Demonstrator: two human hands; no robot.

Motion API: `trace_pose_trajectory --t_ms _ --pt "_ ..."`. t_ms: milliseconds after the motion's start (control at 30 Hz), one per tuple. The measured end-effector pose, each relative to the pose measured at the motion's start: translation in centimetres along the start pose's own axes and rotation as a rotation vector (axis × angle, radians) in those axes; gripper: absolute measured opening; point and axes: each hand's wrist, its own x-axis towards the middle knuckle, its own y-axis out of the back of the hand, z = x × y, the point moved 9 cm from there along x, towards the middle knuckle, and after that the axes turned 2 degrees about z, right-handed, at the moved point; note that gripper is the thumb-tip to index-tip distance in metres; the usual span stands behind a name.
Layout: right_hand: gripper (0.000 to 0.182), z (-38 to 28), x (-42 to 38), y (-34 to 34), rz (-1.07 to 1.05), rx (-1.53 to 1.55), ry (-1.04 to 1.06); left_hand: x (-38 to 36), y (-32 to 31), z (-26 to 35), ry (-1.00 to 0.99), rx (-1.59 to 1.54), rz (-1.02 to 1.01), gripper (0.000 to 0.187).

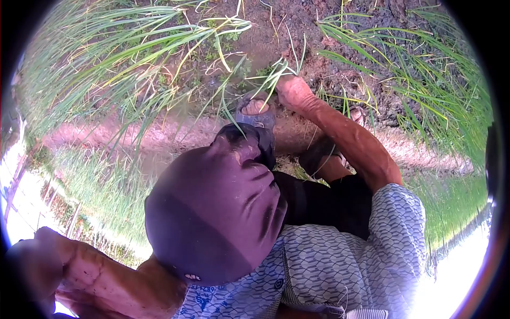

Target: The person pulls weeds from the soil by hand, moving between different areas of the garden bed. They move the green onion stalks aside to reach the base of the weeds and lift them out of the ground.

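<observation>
My right hand (295, 93) is closed on a few slender green leaves (274, 74), low over the soil (313, 48); I'd judge a snug hold near the base best, since thin blades could tear. A foot (255, 107) sits just beside. Taller clumps (133, 53) spread beyond. My left hand's state I cannot tell.

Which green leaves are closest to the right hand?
The small tuft at the right hand, mid-picture; the larger left clump and right clump stand farther away.
</observation>
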Motion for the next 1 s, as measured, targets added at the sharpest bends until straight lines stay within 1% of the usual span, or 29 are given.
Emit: trace_pose_trajectory --t_ms 67,100,200,233,267,300,367,400,467,533,567,667,700,800,833,933,967,1000 --pt "0.019 -1.8 -1.6 4.3 0.267 0.072 0.239 -0.1 0.4 0.1 0.003 -0.011 0.009 0.026" --pt "0.021 -1.5 -1.8 5.0 0.151 0.114 0.188 -0.1 0.6 0.2 0.007 -0.015 0.013 0.025" --pt "0.035 -0.4 -2.0 0.9 -0.194 -0.071 0.169 0.0 1.2 0.4 0.018 -0.014 0.026 0.025" --pt "0.039 -3.5 -3.1 4.7 0.012 0.161 0.352 0.1 1.3 0.4 0.020 -0.015 0.031 0.024" --pt "0.042 -4.7 -4.0 4.2 -0.124 0.142 0.437 0.1 1.6 0.5 0.022 -0.019 0.038 0.024" --pt "0.043 -5.0 -4.1 4.1 -0.140 0.150 0.368 0.2 1.8 0.5 0.027 -0.022 0.042 0.024" --pt "0.045 -4.0 -4.0 4.1 -0.085 0.084 0.223 0.3 2.0 0.7 0.020 -0.039 0.047 0.023" --pt "0.046 -3.2 -3.8 4.0 -0.019 0.019 0.157 0.3 2.2 0.8 0.021 -0.043 0.050 0.023" --pt "0.047 -3.5 -3.0 4.3 0.083 -0.141 0.165 0.3 2.7 0.8 0.023 -0.055 0.062 0.023" --pt "0.048 -4.8 -2.2 4.4 0.159 -0.345 0.290 0.2 2.8 0.6 0.035 -0.047 0.064 0.022" --pt "0.049 -4.9 -0.7 5.4 0.152 -0.214 0.219 0.1 2.7 0.7 0.030 -0.047 0.055 0.022" --pt "0.049 -3.8 2.0 7.1 0.079 0.058 -0.206 0.0 3.2 1.2 0.022 -0.044 0.061 0.021" --pt "0.041 -4.0 2.4 7.0 0.221 -0.011 -0.082 -0.1 3.3 1.3 0.024 -0.044 0.061 0.021" --pt "0.028 -1.8 3.7 3.3 0.080 -0.024 0.015 -0.3 3.6 1.4 0.033 -0.049 0.061 0.020" --pt "0.016 -3.0 4.0 5.3 0.089 -0.122 -0.040 -0.3 3.8 1.4 0.034 -0.049 0.061 0.020" --pt "0.015 -1.3 4.1 6.5 0.152 0.120 -0.189 -0.3 4.0 1.5 0.042 -0.060 0.064 0.020" --pt "0.022 -1.1 4.2 7.7 0.364 0.114 -0.101 -0.4 4.2 1.6 0.049 -0.059 0.068 0.019" --pt "0.024 -1.2 4.6 7.7 0.349 -0.052 -0.006 -0.4 4.3 1.7 0.048 -0.066 0.075 0.019"
